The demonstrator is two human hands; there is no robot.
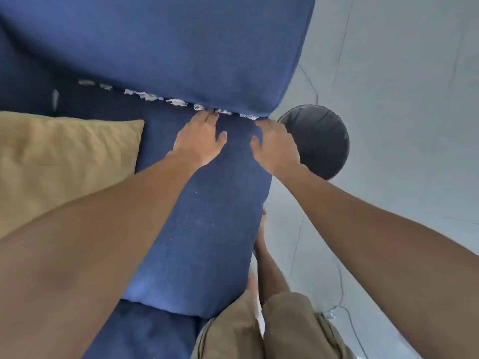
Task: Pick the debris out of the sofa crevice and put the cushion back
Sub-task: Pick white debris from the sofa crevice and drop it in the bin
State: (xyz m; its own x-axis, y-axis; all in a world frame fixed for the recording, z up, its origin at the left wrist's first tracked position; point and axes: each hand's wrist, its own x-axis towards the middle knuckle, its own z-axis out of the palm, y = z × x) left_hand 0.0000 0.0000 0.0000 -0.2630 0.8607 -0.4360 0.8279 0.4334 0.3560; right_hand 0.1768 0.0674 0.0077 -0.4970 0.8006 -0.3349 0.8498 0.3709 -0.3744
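A blue sofa fills the view, with a back cushion (168,47) above and a seat cushion (207,216) below. Along the crevice between them lies a line of crumpled white paper debris (150,95). My left hand (199,141) rests flat on the seat cushion, its fingertips touching the scraps at the crevice. My right hand (277,145) lies near the sofa's right end, fingers spread, its fingertips at the last scrap (250,116). Neither hand visibly grips anything.
A tan throw pillow (64,161) lies on the seat at the left. A round dark waste bin (321,141) stands on the pale floor just right of the sofa's end. A thin cable (337,307) runs across the floor. My legs in khaki shorts show at the bottom.
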